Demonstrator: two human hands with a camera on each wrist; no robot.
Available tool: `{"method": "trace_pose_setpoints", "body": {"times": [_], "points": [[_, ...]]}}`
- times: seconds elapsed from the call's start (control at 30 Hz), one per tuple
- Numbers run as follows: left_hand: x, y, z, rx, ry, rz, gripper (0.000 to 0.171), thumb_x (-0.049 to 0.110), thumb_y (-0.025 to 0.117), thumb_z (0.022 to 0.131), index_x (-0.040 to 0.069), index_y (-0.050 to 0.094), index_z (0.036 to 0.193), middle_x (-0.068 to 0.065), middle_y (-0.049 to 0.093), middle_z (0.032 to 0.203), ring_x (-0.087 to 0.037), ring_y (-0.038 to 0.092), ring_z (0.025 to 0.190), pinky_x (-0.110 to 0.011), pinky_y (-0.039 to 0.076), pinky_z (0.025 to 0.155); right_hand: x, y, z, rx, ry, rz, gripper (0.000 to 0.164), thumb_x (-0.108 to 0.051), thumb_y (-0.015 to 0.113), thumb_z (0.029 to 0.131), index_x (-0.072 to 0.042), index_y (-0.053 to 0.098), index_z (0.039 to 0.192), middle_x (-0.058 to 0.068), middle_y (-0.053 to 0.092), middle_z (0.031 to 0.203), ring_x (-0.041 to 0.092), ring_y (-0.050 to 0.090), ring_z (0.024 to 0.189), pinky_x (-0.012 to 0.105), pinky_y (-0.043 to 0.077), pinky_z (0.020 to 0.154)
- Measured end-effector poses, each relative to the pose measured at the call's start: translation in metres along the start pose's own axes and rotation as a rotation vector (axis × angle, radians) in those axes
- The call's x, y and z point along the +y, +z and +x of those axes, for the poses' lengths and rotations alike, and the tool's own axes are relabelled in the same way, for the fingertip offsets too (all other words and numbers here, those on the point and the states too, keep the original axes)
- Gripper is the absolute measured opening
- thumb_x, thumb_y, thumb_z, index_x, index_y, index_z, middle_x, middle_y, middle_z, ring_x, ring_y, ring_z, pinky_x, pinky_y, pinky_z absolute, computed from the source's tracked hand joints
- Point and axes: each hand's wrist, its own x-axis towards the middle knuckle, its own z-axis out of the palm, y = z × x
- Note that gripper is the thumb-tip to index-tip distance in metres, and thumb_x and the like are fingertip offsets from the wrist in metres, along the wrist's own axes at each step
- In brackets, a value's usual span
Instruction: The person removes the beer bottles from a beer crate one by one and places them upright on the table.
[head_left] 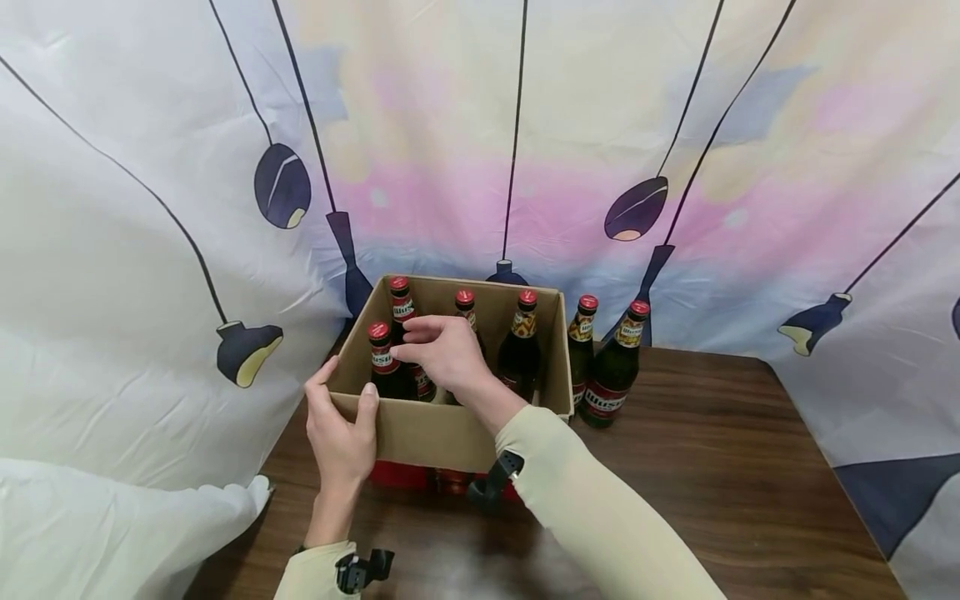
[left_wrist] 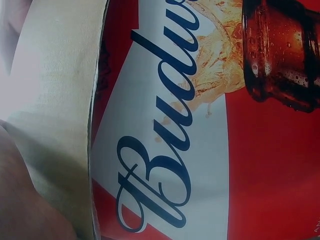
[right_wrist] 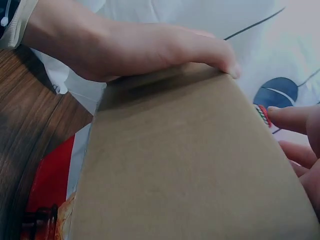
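Note:
An open cardboard box [head_left: 442, 429] holds several dark beer bottles with red caps. My left hand [head_left: 341, 433] grips its front left corner, thumb at the front rim and fingers along the left side. Over the box, my right hand [head_left: 450, 350] has its fingers extended, fingertips at the neck of the front left bottle [head_left: 381, 350]. In the right wrist view the right thumb [right_wrist: 292, 119] meets the edge of that bottle's red cap [right_wrist: 263, 115]; the fingers are not curled round it. Behind it stands another bottle [head_left: 400, 296]. The right hand partly hides a middle bottle [head_left: 465, 302].
Two more bottles, one green [head_left: 611, 375] and one beside it [head_left: 581, 329], stand on the wooden table [head_left: 720, 467] against the box's right side. A printed cloth [head_left: 442, 167] hangs behind. The box's lower front is red with printed lettering [left_wrist: 175, 120].

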Motion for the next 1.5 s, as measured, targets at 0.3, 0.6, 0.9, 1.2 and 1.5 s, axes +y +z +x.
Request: {"method": "trace_pose_setpoints", "body": {"times": [0.3, 0.6, 0.9, 1.2, 1.5], "points": [[0.002, 0.001, 0.0, -0.001, 0.011, -0.01, 0.06, 0.021, 0.066, 0.093, 0.001, 0.051, 0.147, -0.017, 0.059, 0.149, -0.036, 0.059, 0.131, -0.018, 0.035, 0.102, -0.004, 0.015, 0.009, -0.008, 0.05, -0.08, 0.041, -0.018, 0.086, 0.088, -0.014, 0.077, 0.128, 0.005, 0.08, 0.117, 0.021, 0.073, 0.111, 0.036, 0.06, 0.093], [0.002, -0.001, 0.003, -0.011, -0.018, 0.001, 0.06, 0.022, 0.065, 0.094, -0.001, 0.049, 0.147, -0.015, 0.058, 0.151, -0.035, 0.058, 0.131, -0.021, 0.037, 0.102, -0.006, 0.023, 0.021, -0.028, 0.091, -0.127, 0.038, -0.019, 0.087, 0.087, -0.015, 0.08, 0.124, 0.004, 0.079, 0.117, 0.02, 0.07, 0.109, 0.042, 0.057, 0.094], [0.003, -0.001, 0.003, -0.008, -0.013, 0.004, 0.06, 0.022, 0.065, 0.093, -0.002, 0.05, 0.146, -0.017, 0.058, 0.151, -0.036, 0.058, 0.132, -0.049, 0.042, 0.103, -0.005, 0.031, 0.026, -0.065, 0.081, -0.145, 0.04, -0.02, 0.086, 0.088, -0.016, 0.079, 0.127, 0.005, 0.08, 0.113, 0.019, 0.072, 0.102, 0.037, 0.058, 0.088], [0.002, 0.0, 0.002, -0.006, -0.012, -0.002, 0.06, 0.022, 0.064, 0.093, -0.002, 0.049, 0.147, -0.017, 0.058, 0.151, -0.037, 0.058, 0.131, -0.052, 0.042, 0.102, -0.004, 0.034, 0.028, -0.034, 0.113, -0.145, 0.045, -0.025, 0.085, 0.09, -0.021, 0.076, 0.133, 0.005, 0.076, 0.128, 0.022, 0.07, 0.114, 0.042, 0.056, 0.099], [0.002, 0.0, 0.003, -0.006, -0.013, -0.002, 0.06, 0.022, 0.065, 0.093, 0.0, 0.05, 0.148, -0.016, 0.059, 0.151, -0.036, 0.059, 0.13, -0.038, 0.042, 0.102, -0.006, 0.032, 0.025, 0.024, 0.109, -0.054, 0.038, -0.024, 0.086, 0.088, -0.019, 0.081, 0.125, 0.006, 0.076, 0.125, 0.023, 0.068, 0.113, 0.044, 0.055, 0.1]]}}
